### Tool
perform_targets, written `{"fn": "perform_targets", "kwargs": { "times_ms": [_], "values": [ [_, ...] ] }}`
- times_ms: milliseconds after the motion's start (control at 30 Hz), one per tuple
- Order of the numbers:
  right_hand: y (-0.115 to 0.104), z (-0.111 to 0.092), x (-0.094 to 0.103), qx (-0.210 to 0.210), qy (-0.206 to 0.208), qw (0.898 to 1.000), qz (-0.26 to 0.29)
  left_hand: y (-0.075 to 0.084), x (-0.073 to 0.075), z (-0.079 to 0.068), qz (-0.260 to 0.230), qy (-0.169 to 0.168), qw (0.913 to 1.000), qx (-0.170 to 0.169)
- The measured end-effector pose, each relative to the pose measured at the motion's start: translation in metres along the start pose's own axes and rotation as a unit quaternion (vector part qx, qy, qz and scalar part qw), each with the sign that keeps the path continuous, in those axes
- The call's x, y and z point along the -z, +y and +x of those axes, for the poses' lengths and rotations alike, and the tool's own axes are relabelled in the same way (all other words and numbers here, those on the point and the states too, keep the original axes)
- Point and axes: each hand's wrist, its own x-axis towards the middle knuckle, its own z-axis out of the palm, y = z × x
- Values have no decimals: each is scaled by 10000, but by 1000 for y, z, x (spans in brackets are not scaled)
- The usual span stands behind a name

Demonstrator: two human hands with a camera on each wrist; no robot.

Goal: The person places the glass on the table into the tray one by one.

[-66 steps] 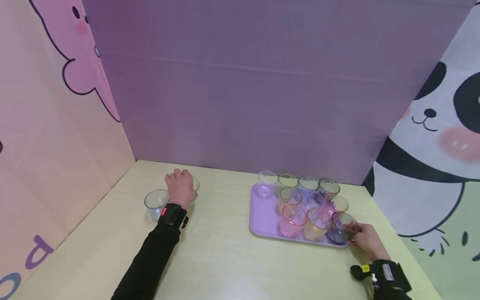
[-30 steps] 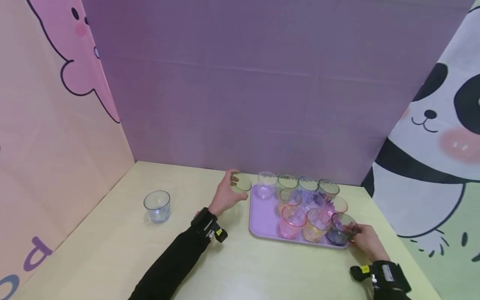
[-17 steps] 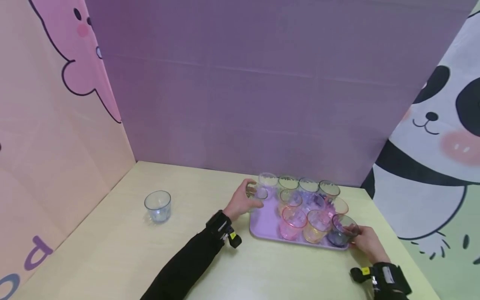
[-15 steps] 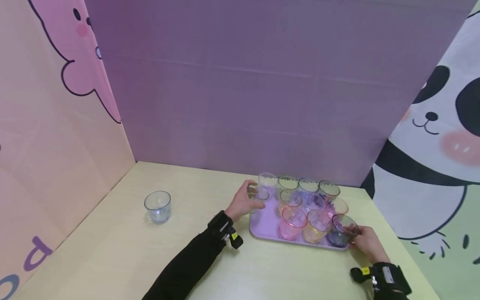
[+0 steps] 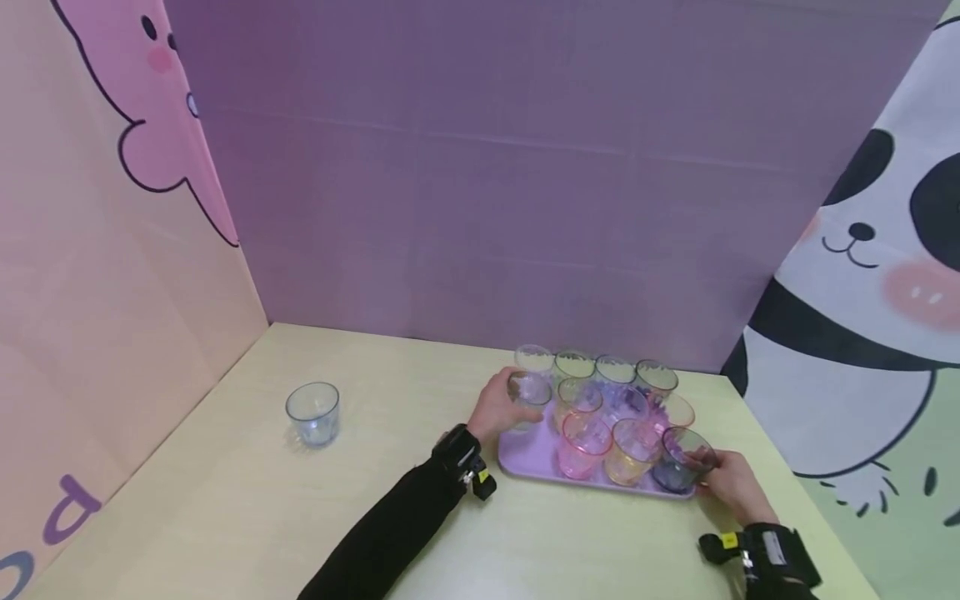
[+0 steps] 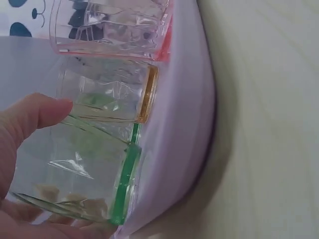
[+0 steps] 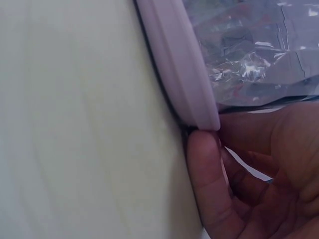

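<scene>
My left hand [image 5: 498,408] grips a clear glass [image 5: 531,392] over the left part of the lilac tray [image 5: 517,457]. In the left wrist view that glass [image 6: 84,169] shows a green base, with the thumb on one side and fingers around the other. Whether its base touches the tray is hard to tell. An amber-based glass [image 6: 104,94] stands beside it. At the tray's front right corner, my right hand [image 5: 738,485] pinches the rim, seen closely in the right wrist view as tray edge [image 7: 179,64] between thumb and finger. A dark glass [image 5: 678,471] stands against those fingers.
Several tinted glasses fill the tray's middle and right, among them a pink one [image 5: 581,454] and a yellow one [image 5: 632,458]. Apart on the left of the table [image 5: 420,533] stands a bluish glass [image 5: 313,421]. A purple wall [image 5: 450,208] rises behind.
The left hand has taken the glass from the table's left back, carried it right, and brought it over the tray's left side. The right hand stays at the tray corner.
</scene>
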Motion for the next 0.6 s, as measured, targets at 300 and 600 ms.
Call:
{"fn": "perform_targets", "kwargs": {
  "times_ms": [300, 600],
  "values": [
    [2, 0, -2, 61, 51, 10000, 12, 0, -3, -3, 185, -25, 9998, -36],
    [2, -2, -3, 124, 73, 9999, 12, -1, -3, -3, 149, 46, 9998, -159]
  ]
}}
